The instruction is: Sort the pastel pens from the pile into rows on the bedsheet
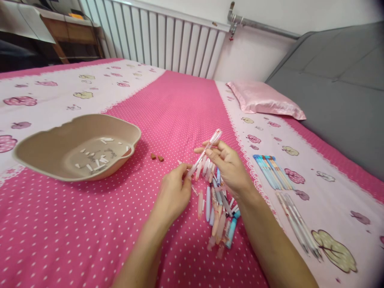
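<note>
Between my two hands is a slim, translucent pale-pink pen (200, 160), tilted with its upper end up and to the right. My left hand (177, 190) pinches its lower end. Fingers of my right hand (226, 164) are closed around its upper part. Below and between the hands lies a loose pile of pen parts (220, 224), with pink, peach, lilac and turquoise barrels and caps. Some of the pile is hidden behind my right hand.
A beige basin (25, 154) holding small white pieces stands at left. Two small brown pieces (157, 157) lie beside it. At right are a row of blue pens (273, 172) and several pale pens (298, 224). A pink pillow (267, 98) rests near the grey headboard (336, 80).
</note>
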A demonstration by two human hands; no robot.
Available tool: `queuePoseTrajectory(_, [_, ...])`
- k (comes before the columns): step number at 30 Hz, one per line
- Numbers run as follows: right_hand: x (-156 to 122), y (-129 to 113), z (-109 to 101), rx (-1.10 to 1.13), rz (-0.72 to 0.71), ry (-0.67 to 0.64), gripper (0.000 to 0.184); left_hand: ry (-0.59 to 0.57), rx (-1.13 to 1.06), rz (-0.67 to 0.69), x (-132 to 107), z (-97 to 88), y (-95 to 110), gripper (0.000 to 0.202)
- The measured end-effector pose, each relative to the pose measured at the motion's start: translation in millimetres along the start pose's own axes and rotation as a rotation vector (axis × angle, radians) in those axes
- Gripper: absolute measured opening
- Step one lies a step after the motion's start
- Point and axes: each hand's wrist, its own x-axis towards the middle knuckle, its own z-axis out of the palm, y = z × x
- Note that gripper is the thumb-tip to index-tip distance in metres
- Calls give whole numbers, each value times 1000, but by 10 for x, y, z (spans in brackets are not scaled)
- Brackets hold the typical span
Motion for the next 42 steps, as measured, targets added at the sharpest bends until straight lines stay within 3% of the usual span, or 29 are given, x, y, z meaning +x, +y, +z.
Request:
queuePoseTrajectory(17, [-24, -36, 29, 19, 64, -59, 18, -45, -376, 1, 9, -6, 78, 22])
queuePoseTrajectory(28, [-28, -26, 20, 45, 49, -81, 19, -64, -454, -21, 18, -16, 108, 23])
queuePoseTrajectory(42, [-36, -40, -4, 136, 137, -164, 25, -123, -572, -26, 8, -46, 175, 16])
